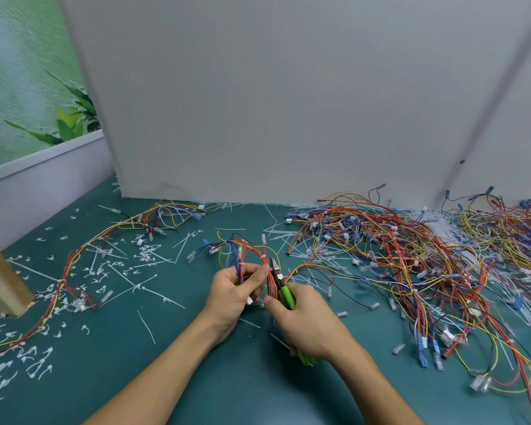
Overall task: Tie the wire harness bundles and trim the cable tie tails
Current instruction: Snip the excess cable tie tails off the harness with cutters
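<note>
In the middle of the frame your left hand (238, 289) pinches the wire harness bundle (270, 285) and your right hand (307, 326) grips the green cutters (284, 294), so hold the bundle still and snip the cable tie (263, 257) tail close, not the wires.

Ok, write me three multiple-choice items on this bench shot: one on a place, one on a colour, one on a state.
1. On the mat, where is the big pile of harnesses?
A. right of the hands
B. left of the hands
C. between the hands

2. What colour are the handles of the cutters?
A. red
B. green
C. black

3. What is the left hand doing?
A. lying flat, holding nothing
B. holding a wire bundle
C. holding a roll of tape

Answers:
1 A, the tangle covers the mat's right side.
2 B, green handles show in the right hand.
3 B, its fingers curl round the red and yellow wires.
</note>
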